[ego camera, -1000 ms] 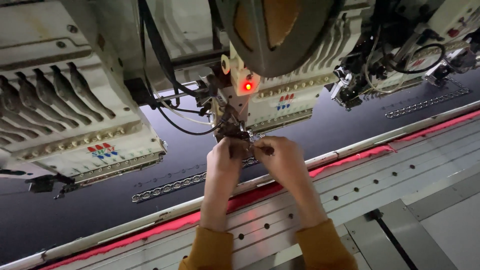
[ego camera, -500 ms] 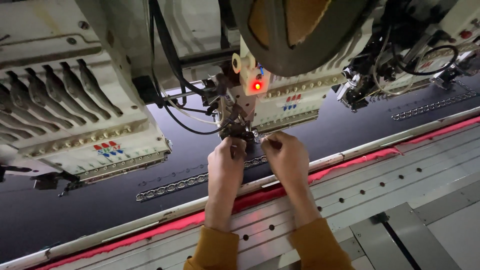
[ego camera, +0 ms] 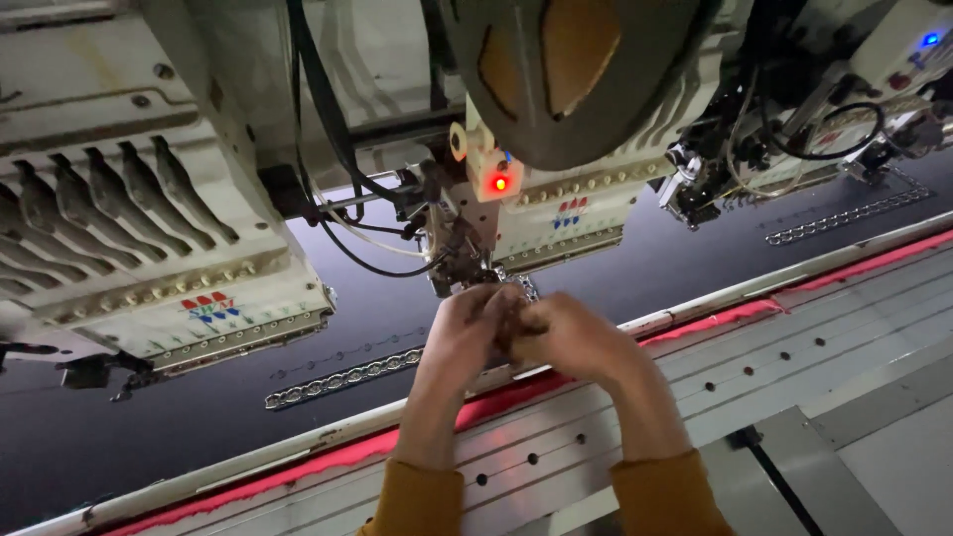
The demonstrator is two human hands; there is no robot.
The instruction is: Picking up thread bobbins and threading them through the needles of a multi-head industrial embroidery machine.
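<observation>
Black fabric (ego camera: pixel 615 288) stretched under embroidery head (ego camera: pixel 541 213), red lamp (ego camera: pixel 499 183) lit. Left hand (ego camera: pixel 467 333) and right hand (ego camera: pixel 571 337) meet just below needle area (ego camera: pixel 462 260), fingers pressed together, pinching something small, probably thread, too fine to tell. Step looks like threading or fixing at the needle. Next move needs fine, steady fingertip work. Chain stitching (ego camera: pixel 342 380) lies left.

Two bare hands — left hand (ego camera: pixel 465 328), right hand (ego camera: pixel 576 339) — forearms uncovered, mustard-yellow sleeves (ego camera: pixel 415 501) pushed back below the wrists.
</observation>
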